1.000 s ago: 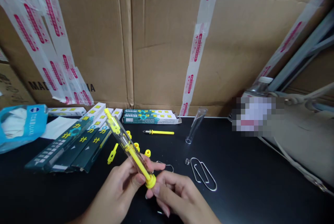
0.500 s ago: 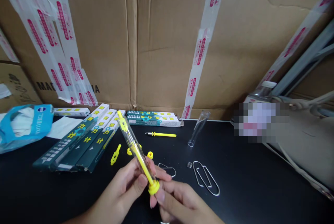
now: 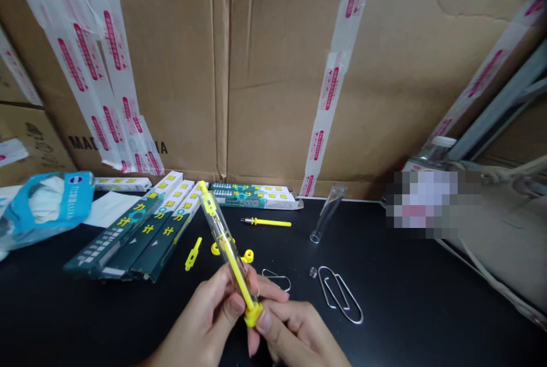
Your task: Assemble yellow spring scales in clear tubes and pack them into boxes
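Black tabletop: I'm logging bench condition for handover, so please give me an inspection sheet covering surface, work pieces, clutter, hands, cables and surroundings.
Surface: black tabletop, with a yellow stick lying on it
Work pieces: clear tube with a yellow rod inside, yellow cap at its near end
Clutter: green-and-white boxes, blue packet, loose tube, large metal clip
Left hand: grips the clear tube
Right hand: holds the yellow cap
Cables: nothing seen
Surroundings: taped cardboard behind; bottle at right, partly pixelated
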A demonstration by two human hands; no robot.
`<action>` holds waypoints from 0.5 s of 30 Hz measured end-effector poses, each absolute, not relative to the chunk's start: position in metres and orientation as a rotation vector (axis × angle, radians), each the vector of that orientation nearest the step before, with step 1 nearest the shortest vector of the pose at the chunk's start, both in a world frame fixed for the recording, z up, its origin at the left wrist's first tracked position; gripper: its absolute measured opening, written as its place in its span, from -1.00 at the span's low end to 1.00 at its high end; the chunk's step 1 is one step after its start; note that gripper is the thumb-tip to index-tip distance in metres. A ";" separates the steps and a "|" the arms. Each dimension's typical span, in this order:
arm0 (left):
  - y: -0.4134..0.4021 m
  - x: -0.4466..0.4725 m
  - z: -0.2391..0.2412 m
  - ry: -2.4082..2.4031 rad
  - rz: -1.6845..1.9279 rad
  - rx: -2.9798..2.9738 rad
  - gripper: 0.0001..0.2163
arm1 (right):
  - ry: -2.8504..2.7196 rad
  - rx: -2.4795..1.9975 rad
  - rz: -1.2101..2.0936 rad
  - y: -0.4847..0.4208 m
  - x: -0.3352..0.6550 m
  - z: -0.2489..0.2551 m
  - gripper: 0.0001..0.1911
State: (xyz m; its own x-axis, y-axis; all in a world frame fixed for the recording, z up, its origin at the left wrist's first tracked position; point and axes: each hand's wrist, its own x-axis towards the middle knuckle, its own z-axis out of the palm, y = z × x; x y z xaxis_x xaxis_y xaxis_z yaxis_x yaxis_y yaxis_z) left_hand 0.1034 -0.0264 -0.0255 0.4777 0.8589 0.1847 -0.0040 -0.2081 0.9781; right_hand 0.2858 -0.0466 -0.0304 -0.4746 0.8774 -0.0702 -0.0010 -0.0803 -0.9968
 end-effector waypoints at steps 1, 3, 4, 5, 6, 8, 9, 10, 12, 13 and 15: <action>-0.027 0.104 -0.026 0.730 0.957 1.592 -0.55 | -1.510 -0.952 1.656 -0.046 0.286 -0.030 -0.30; -0.028 0.105 -0.028 0.666 0.991 1.572 -0.58 | -1.497 -0.900 1.716 -0.046 0.287 -0.030 -0.30; -0.029 0.105 -0.028 0.645 1.006 1.551 -0.60 | -1.482 -0.880 1.754 -0.046 0.288 -0.030 -0.30; -0.030 0.106 -0.028 0.632 1.012 1.527 -0.61 | -1.473 -0.868 1.790 -0.046 0.288 -0.030 -0.31; -0.031 0.106 -0.028 0.627 1.008 1.498 -0.62 | -1.474 -0.860 1.815 -0.046 0.289 -0.030 -0.30; -0.034 0.106 -0.026 0.626 0.991 1.437 -0.62 | -1.521 -0.864 1.810 -0.046 0.289 -0.031 -0.28; -0.036 0.106 -0.025 0.629 0.985 1.408 -0.61 | -1.558 -0.877 1.778 -0.045 0.289 -0.032 -0.28; -0.038 0.105 -0.025 0.636 0.983 1.382 -0.60 | -1.591 -0.891 1.737 -0.045 0.289 -0.033 -0.27; -0.040 0.103 -0.025 0.653 0.976 1.332 -0.59 | -1.624 -0.912 1.661 -0.044 0.288 -0.036 -0.28; -0.041 0.102 -0.026 0.667 0.965 1.303 -0.59 | -1.624 -0.918 1.633 -0.043 0.288 -0.037 -0.29; -0.041 0.098 -0.029 0.706 0.937 1.248 -0.59 | -1.597 -0.923 1.625 -0.042 0.289 -0.040 -0.31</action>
State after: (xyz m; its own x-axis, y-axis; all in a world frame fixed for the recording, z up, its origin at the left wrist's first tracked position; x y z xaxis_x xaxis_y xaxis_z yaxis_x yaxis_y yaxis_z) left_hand 0.0980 -0.0411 -0.0288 0.4647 0.8842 0.0469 -0.1991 0.0527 0.9786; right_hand 0.2885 -0.0422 -0.0398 -0.5249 0.8506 -0.0307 0.0156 -0.0264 -0.9995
